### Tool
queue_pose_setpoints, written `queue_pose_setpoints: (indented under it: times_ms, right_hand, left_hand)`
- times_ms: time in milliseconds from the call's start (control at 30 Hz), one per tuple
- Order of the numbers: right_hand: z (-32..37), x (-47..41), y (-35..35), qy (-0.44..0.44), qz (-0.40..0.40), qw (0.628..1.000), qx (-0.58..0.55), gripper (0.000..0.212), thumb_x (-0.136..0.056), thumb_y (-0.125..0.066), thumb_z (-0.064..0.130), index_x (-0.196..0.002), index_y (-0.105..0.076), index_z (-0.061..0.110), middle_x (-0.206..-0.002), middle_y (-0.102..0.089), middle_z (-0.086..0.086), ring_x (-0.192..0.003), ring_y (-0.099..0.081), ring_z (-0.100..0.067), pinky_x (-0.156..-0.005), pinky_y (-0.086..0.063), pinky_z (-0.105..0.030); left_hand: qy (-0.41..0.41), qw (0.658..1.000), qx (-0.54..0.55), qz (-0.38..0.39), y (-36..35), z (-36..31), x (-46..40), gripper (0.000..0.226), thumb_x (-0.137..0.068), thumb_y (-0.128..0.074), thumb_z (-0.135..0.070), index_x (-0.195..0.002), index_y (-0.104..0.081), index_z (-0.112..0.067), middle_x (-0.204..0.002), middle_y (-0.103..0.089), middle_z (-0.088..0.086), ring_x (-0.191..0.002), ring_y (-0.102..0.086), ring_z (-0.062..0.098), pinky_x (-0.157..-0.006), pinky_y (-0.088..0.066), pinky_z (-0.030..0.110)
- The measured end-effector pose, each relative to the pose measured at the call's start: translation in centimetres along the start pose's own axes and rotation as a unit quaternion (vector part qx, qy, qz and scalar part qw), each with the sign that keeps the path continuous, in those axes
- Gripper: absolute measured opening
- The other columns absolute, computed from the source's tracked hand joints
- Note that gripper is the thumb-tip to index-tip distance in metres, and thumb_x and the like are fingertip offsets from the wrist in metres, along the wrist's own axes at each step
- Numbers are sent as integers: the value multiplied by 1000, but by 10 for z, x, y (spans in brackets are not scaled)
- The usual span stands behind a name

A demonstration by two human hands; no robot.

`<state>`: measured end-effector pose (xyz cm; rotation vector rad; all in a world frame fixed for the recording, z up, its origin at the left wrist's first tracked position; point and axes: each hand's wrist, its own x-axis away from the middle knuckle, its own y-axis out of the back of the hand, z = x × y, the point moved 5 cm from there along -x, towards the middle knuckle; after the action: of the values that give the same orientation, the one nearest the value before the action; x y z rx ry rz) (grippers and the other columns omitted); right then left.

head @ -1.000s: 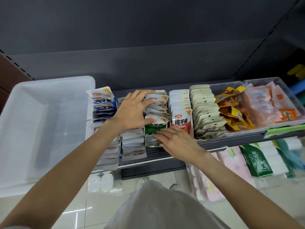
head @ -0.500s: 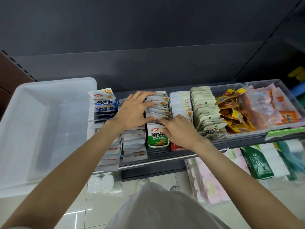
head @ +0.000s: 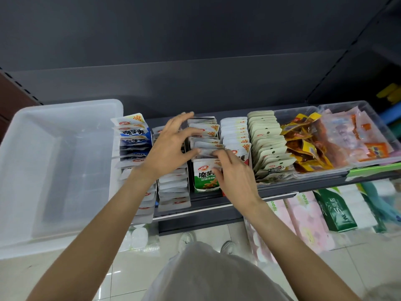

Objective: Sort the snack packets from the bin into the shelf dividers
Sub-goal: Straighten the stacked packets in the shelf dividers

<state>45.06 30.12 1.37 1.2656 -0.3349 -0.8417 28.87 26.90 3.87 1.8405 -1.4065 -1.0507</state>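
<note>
Bare forearms, a grey garment (head: 208,272), seemingly white shoes (head: 227,247).

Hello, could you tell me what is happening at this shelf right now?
A person is tidying snack packets in the shelf dividers. Both hands are in the row of green packets: the left hand rests on the packets further back, while the right hand fingers the tops of the front ones. The white bin beside the shelf looks empty, so the sorting seems nearly done.

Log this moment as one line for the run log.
left hand: fingers spread over green packet row | right hand: fingering front green packet | bin: no packets visible
</note>
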Motion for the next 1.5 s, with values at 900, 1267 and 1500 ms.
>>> queue_pose_setpoints:
  times_ms: [900,1267,1500]
  right_hand:
    - [0,14,-15,-143,23,902,-407,62,-87,-52,-6,-144,-36,16,-133,-54,4,-123,-49,-4,-108,-37,-23]
    - [-9,5,-10,-151,57,903,-397,72,-96,-52,17,-151,-7,20,-141,-45,11,-124,-46,-1,-101,-33,-7]
    - [-1,10,-24,-137,66,861,-485,64,-97,-45,2,-148,-16,27,-138,-28,29,-125,-29,22,-105,-27,-7]
  left_hand:
    - [379,776,460,-207,-78,-61,64,64,-90,-54,-8,-144,-31,-33,-133,-54,-12,-123,-49,4,-109,-37,39]
    - [354,776,477,-212,-75,-57,52,62,-97,-47,-23,-149,-15,-34,-146,-36,-16,-133,-34,-1,-113,-28,29]
    - [343,771,479,-242,-75,-54,48,46,-101,-39,-24,-141,-27,-42,-146,-37,-14,-133,-36,3,-111,-32,29]
